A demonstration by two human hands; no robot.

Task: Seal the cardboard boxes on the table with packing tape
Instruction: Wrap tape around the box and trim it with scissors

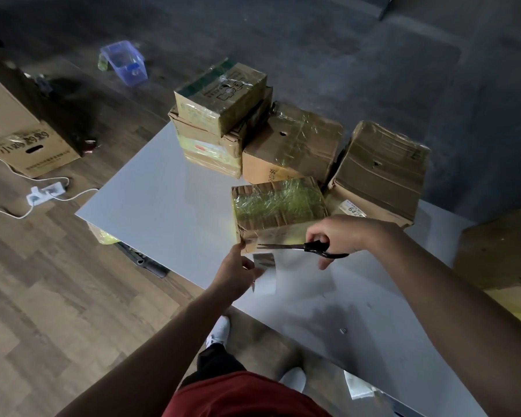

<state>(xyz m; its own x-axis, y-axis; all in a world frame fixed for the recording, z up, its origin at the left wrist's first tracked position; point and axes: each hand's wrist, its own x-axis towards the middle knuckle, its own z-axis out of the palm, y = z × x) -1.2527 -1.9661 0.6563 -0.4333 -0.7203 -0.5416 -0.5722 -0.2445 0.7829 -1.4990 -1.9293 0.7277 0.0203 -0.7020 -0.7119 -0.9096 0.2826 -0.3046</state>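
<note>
Nearest you, at the near edge of the grey desk (pixel 169 206), your left hand (pixel 238 272) pinches a strip of clear packing tape (pixel 264 273) that hangs down from the near face of a small cardboard box (pixel 278 210). The thumb of that hand reaches up to the box's lower left corner. Just to the right, your right hand (pixel 340 233) grips the black handles of a pair of scissors (pixel 301 246). Their blades point left, level with the bottom edge of the box and just above the tape strip. The small box sits on the desk in front of both hands, its top covered in crinkled clear tape. Behind it stand more taped boxes: a middle box (pixel 292 145), a tilted box (pixel 379 170) to the right, and to the left a lower box (pixel 211 149) with a top box (pixel 223 94) stacked on it. On the wooden floor to the left lie a white power strip (pixel 45 191) and a large printed carton (pixel 21 130). Farther off is a clear blue plastic bin (pixel 124 63).
</note>
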